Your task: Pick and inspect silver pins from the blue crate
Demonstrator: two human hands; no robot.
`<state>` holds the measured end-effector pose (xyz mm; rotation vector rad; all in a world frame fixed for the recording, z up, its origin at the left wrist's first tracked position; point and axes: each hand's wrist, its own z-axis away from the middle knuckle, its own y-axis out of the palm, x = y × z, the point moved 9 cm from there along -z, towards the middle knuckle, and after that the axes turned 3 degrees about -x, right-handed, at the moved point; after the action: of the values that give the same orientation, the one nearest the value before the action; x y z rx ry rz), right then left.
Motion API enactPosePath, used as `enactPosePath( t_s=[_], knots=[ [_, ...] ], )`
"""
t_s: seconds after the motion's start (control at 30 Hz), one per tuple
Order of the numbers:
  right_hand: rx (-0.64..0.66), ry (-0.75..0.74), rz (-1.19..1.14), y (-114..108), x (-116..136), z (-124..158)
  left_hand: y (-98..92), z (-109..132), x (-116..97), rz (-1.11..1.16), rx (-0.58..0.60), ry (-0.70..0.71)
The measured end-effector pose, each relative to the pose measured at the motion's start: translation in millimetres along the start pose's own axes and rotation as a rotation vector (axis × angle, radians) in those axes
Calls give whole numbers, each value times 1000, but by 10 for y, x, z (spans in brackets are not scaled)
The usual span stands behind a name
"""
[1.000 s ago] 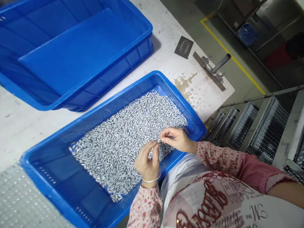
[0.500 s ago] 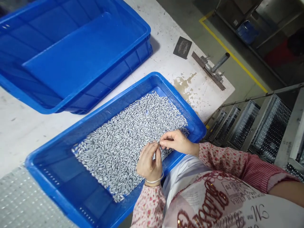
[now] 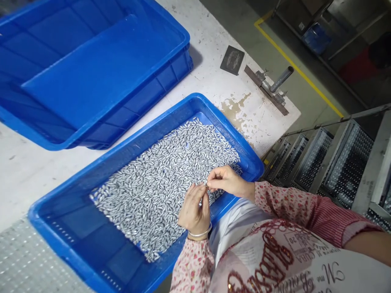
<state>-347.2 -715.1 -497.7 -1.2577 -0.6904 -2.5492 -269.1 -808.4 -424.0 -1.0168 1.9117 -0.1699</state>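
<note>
Left hand [image 3: 192, 208] and right hand [image 3: 229, 180] pinch a tiny item [image 3: 207, 185], too small to identify, over the tray [image 3: 77, 228] of metal pieces [image 3: 152, 191], perhaps so drops land inside

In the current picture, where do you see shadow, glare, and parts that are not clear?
Head view: a soft shadow falls on the white table beside the upper blue bin; head view: small glints on the silver pieces; head view: the bumpy sheet at lower left looks soft, and the picture's upper right corner is dim; head view: the item at the fingers is too small to identify.
</note>
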Motion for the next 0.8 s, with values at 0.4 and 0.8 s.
enactPosePath(
  t_s=[0.4, 0.8],
  knots=[
    [29, 70, -90, 28, -91, -27, 12, 124, 241, 116, -110, -348],
    [-34, -37, -11, -52, 11, -45, 131, 440, 612, 329, -159, -905]
  ],
)
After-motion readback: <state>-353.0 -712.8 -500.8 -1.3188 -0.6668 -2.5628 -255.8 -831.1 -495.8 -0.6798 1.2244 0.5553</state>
